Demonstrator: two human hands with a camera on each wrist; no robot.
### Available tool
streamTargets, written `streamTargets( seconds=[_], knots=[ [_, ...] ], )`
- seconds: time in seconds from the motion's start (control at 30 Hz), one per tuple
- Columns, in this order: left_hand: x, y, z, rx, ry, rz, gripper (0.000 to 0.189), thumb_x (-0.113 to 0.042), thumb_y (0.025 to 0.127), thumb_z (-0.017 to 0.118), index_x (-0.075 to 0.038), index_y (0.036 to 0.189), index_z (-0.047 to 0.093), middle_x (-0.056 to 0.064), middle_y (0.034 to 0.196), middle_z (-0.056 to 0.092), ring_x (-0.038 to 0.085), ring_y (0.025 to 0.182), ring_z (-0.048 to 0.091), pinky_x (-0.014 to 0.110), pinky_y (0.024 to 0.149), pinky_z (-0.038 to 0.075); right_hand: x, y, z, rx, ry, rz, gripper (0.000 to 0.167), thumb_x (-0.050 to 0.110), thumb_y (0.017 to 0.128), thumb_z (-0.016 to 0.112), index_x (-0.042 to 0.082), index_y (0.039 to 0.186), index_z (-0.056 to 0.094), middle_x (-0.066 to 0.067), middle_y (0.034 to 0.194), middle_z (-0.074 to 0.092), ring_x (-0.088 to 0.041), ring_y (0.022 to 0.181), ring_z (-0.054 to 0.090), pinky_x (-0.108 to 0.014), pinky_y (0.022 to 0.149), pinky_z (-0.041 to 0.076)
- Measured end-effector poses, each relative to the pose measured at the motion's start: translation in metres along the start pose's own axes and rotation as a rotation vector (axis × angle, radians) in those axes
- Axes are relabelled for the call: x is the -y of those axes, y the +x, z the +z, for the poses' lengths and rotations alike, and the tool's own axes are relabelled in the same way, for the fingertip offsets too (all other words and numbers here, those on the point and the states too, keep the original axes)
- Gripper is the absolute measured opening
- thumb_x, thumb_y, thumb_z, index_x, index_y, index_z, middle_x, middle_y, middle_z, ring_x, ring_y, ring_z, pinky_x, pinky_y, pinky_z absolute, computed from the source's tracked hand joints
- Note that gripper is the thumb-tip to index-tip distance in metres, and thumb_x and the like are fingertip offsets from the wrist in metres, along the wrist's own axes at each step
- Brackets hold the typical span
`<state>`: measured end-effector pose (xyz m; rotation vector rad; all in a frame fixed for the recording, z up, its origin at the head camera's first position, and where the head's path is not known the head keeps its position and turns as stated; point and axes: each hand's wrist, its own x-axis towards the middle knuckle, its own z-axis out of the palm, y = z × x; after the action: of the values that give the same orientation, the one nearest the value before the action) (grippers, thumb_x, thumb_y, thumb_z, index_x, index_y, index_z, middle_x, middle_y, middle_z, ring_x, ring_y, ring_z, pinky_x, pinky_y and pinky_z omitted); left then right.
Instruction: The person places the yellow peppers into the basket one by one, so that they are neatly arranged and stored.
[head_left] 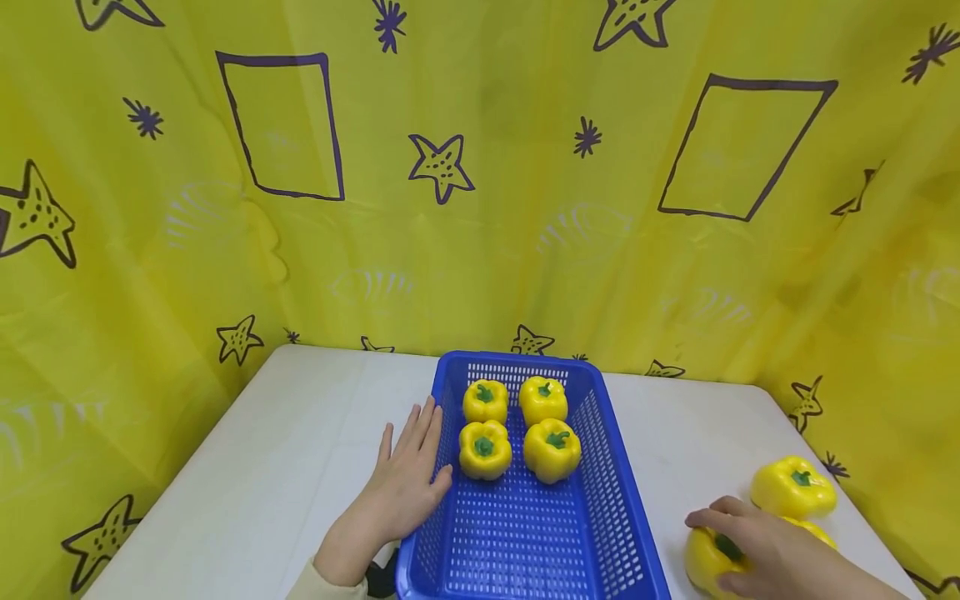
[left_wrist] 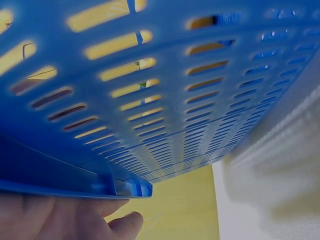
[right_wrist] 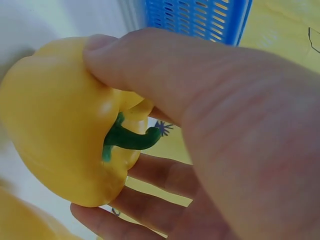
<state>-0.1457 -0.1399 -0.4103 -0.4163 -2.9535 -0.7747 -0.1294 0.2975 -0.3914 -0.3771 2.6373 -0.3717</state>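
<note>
In the head view a blue plastic basket [head_left: 517, 542] with slotted walls stands on the white table. Two pairs of yellow bell peppers sit toward its far end, among them the near right pepper [head_left: 552, 451]. My left hand [head_left: 405, 483] rests on the basket's left rim, fingers straight; the left wrist view shows fingers [left_wrist: 60, 215] under the rim's edge. To the right of the basket, my right hand [head_left: 757, 542] grips a yellow bell pepper [right_wrist: 65, 115] from above, thumb on one side and fingers on the other, its green stem facing the palm.
Beside my right hand on the table [head_left: 337, 417] lie another yellow pepper [head_left: 793, 487] and one partly hidden behind the hand. A yellow curtain [head_left: 495, 250] with starfish drawings hangs behind the table and along both sides.
</note>
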Motion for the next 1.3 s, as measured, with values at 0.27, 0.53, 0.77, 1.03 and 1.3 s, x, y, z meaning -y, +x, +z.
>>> streamTargets(
  seconds=[0.27,0.53,0.77,1.03,1.3],
  knots=[
    [0.0,0.0,-0.001,0.003,-0.005,-0.002,0.073,-0.029,0.099,0.052,-0.001,0.157,0.018,0.013,0.168,0.008,0.035,0.155,0.005,0.066,0.119,-0.003,0.001,-0.004,-0.01,-0.136,-0.166,-0.163,0.053,0.033,0.074,0.084,0.015,0.12,0.066,-0.002,0.118,0.063,-0.008,0.089,0.061,-0.033,0.077,0.058],
    [0.0,0.002,-0.002,-0.006,0.006,0.006,0.073,-0.029,0.099,0.052,-0.001,0.157,0.019,0.013,0.168,0.008,0.036,0.155,0.007,0.066,0.119,-0.002,0.018,-0.01,-0.025,-0.263,-0.23,-0.173,0.057,0.032,0.072,0.086,0.018,0.123,0.065,-0.002,0.119,0.063,-0.007,0.085,0.061,-0.029,0.072,0.057],
    [0.0,0.0,-0.001,-0.001,-0.002,0.001,0.073,-0.028,0.099,0.053,-0.001,0.157,0.019,0.013,0.168,0.008,0.035,0.155,0.005,0.066,0.119,-0.003,0.029,-0.013,-0.039,-0.341,-0.312,-0.264,0.057,0.04,0.075,0.082,0.024,0.127,0.063,0.001,0.121,0.062,-0.009,0.089,0.064,-0.03,0.073,0.058],
    [-0.001,0.002,-0.002,-0.002,0.009,0.007,0.073,-0.029,0.099,0.052,-0.001,0.157,0.019,0.013,0.168,0.008,0.035,0.155,0.006,0.066,0.119,-0.002,0.053,-0.011,-0.055,-0.497,-0.384,-0.396,0.058,0.032,0.073,0.085,0.027,0.126,0.063,0.003,0.119,0.064,-0.01,0.089,0.065,-0.026,0.067,0.056],
    [-0.002,0.001,-0.002,0.0,0.002,0.005,0.073,-0.029,0.099,0.052,0.0,0.157,0.019,0.014,0.167,0.008,0.036,0.155,0.007,0.066,0.119,-0.002,0.079,-0.007,-0.067,-0.411,-0.345,-0.329,0.058,0.035,0.076,0.084,0.032,0.129,0.061,-0.001,0.126,0.062,-0.017,0.101,0.065,-0.033,0.072,0.059]
  ],
)
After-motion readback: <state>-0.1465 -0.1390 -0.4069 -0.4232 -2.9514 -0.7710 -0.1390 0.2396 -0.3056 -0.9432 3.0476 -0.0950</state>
